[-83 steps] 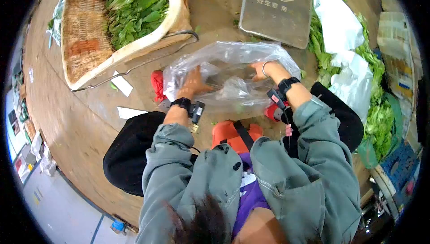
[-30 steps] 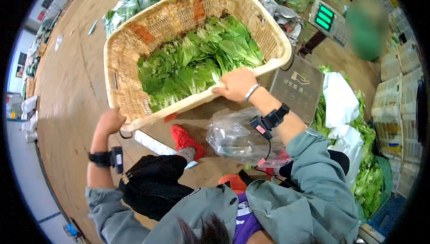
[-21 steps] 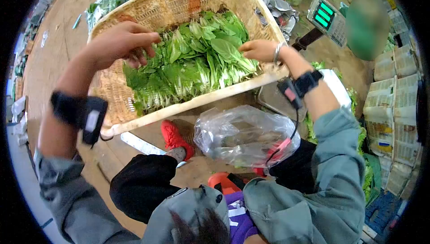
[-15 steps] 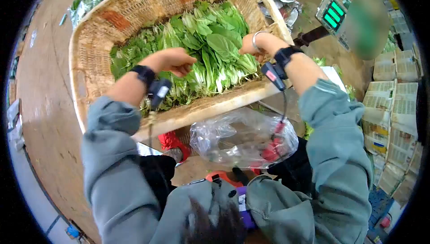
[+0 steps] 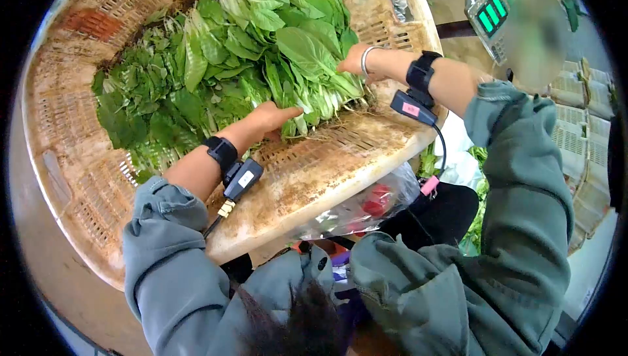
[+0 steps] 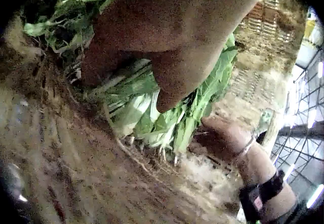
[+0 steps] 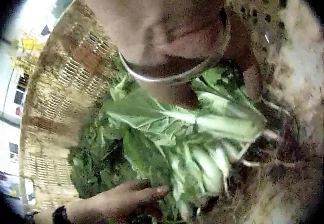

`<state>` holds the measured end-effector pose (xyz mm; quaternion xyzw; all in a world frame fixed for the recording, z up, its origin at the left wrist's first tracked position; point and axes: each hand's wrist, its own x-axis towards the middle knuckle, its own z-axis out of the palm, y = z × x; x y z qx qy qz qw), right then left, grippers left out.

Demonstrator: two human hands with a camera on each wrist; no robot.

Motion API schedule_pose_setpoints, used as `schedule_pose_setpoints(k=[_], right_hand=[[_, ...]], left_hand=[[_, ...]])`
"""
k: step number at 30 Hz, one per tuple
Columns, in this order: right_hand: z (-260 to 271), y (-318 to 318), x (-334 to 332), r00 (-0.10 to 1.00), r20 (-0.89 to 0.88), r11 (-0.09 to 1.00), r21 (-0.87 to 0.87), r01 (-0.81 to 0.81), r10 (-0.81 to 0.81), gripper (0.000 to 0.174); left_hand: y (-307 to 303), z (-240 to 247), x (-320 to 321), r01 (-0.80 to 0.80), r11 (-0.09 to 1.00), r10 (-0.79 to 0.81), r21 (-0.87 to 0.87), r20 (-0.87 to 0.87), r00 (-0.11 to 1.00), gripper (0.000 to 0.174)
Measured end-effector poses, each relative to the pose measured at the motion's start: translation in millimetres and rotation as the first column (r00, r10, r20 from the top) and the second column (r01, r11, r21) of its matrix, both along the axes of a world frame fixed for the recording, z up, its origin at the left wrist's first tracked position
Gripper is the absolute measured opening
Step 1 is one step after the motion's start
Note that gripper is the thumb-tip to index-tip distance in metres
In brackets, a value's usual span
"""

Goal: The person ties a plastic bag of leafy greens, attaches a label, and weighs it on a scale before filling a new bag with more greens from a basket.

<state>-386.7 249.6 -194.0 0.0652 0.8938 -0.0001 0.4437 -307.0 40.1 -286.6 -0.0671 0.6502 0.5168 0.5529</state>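
Leafy greens [image 5: 261, 49] with pale stems and roots lie in a large, dirty cream basket [image 5: 314, 173]. My left hand [image 5: 269, 119] is at the near stems, one digit stretched over them; in the left wrist view the left hand [image 6: 167, 37] has its fingers spread with stems between. At the right end of the pile my right hand [image 5: 356, 62] touches the greens. The right wrist view shows the right hand [image 7: 172, 42] reaching down with digits on either side of a pale-stemmed plant [image 7: 228, 125]. Some fingertips of both hands are hidden among leaves.
The basket's near rim is close to my body, above a clear plastic bag [image 5: 347, 215]. A scale display [image 5: 492, 15] with green lights stands at upper right. Stacked pale crates [image 5: 575, 140] are at far right.
The basket now appears larger and nearer, covering more of the plastic bag. Both hands, earlier on its rim, have come to the greens, the left one lower at the near stems.
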Motion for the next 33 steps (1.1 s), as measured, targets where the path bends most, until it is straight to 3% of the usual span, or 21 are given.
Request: schedule_pose_setpoints(k=[2, 3, 4, 6, 8, 10, 11, 12, 14, 15, 16, 18, 19, 21, 24, 27, 29, 30, 31, 32, 33], right_hand=[[23, -22, -9, 0.980, 0.191, 0.985, 0.171, 0.015, -0.048, 0.060], [23, -29, -14, 0.945, 0.293, 0.953, 0.215, -0.214, 0.146, 0.060], [8, -25, -14, 0.944, 0.295, 0.949, 0.226, -0.219, 0.148, 0.060], [-32, -15, -9, 0.734, 0.342, 0.735, 0.154, -0.660, 0.587, 0.059], [-10, -29, -1, 0.759, 0.321, 0.773, 0.111, -0.624, 0.566, 0.058], [-6, -30, 11, 0.959, 0.077, 0.946, 0.161, -0.282, 0.273, 0.052], [-7, -28, 15, 0.987, -0.005, 0.966, 0.205, -0.155, 0.160, 0.056], [-10, -21, 17, 0.987, 0.000, 0.965, 0.208, -0.158, 0.161, 0.056], [-16, -5, 17, 0.984, -0.176, 0.998, 0.035, 0.044, -0.037, 0.062], [-13, -3, 17, 0.982, -0.168, 0.996, 0.006, 0.090, -0.088, 0.064], [-5, -4, 17, 0.982, -0.167, 0.996, 0.005, 0.093, -0.091, 0.064], [6, -5, 17, 0.972, -0.154, 0.982, -0.084, 0.168, -0.179, 0.063], [2, -2, 18, 0.972, -0.154, 0.982, -0.083, 0.168, -0.179, 0.063], [-3, -2, 20, 0.976, -0.175, 0.991, -0.015, -0.134, 0.130, 0.066], [-1, -13, 23, 0.958, -0.138, 0.966, 0.093, -0.240, 0.251, 0.069], [-3, -8, 14, 0.986, -0.159, 0.998, 0.003, -0.056, 0.055, 0.069], [-10, 2, 10, 0.951, -0.263, 0.982, -0.143, 0.127, -0.161, 0.059], [-22, 14, 9, 0.952, -0.258, 0.981, -0.141, 0.131, -0.164, 0.059], [-32, 24, 10, 0.885, -0.209, 0.870, -0.375, 0.321, -0.416, 0.055], [-43, 34, 11, 0.770, -0.100, 0.668, -0.575, 0.472, -0.630, 0.051], [-35, 26, 12, 0.732, -0.186, 0.687, -0.551, 0.474, -0.655, 0.048]], left_hand=[[1, -6, -2, 0.197, 0.977, -0.207, -0.079, -0.164, 0.964, 0.070], [1, 3, -8, 0.209, 0.970, -0.227, -0.121, -0.155, 0.962, 0.069], [3, 4, -11, 0.205, 0.973, -0.220, -0.110, -0.157, 0.963, 0.069], [8, 7, -16, 0.309, 0.917, -0.378, -0.250, -0.304, 0.875, 0.067], [9, 25, -12, 0.246, 0.950, -0.287, -0.193, -0.223, 0.932, 0.071], [12, 25, -5, -0.135, 0.987, 0.129, -0.085, -0.073, 0.989, 0.073], [14, 16, -3, -0.233, 0.973, 0.233, -0.004, 0.019, 0.972, 0.077], [18, -2, 0, -0.234, 0.972, 0.234, -0.001, 0.024, 0.972, 0.077], [23, -34, 5, -0.550, 0.833, 0.523, 0.062, 0.238, 0.818, 0.075], [22, -30, 4, -0.628, 0.768, 0.563, 0.130, 0.330, 0.757, 0.067], [19, -16, 1, -0.625, 0.770, 0.561, 0.128, 0.331, 0.759, 0.067], [15, 5, -5, -0.665, 0.715, 0.504, 0.213, 0.502, 0.703, 0.061], [17, -7, -7, -0.655, 0.705, 0.471, 0.273, 0.510, 0.720, 0.056], [13, -7, -11, -0.625, 0.727, 0.433, 0.285, 0.516, 0.739, 0.055], [7, 6, -16, -0.572, 0.771, 0.379, 0.281, 0.519, 0.766, 0.049], [2, 16, -23, -0.539, 0.769, 0.331, 0.343, 0.508, 0.795, 0.044], [2, 11, -25, -0.653, 0.617, 0.363, 0.439, 0.578, 0.731, 0.039], [1, 11, -27, -0.707, 0.536, 0.360, 0.461, 0.632, 0.686, 0.037], [-1, 16, -31, -0.743, 0.490, 0.386, 0.456, 0.651, 0.654, 0.034], [-6, 17, -35, -0.754, 0.467, 0.340, 0.461, 0.694, 0.635, 0.032], [-12, 23, -36, -0.758, 0.447, 0.328, 0.475, 0.701, 0.633, 0.033]])
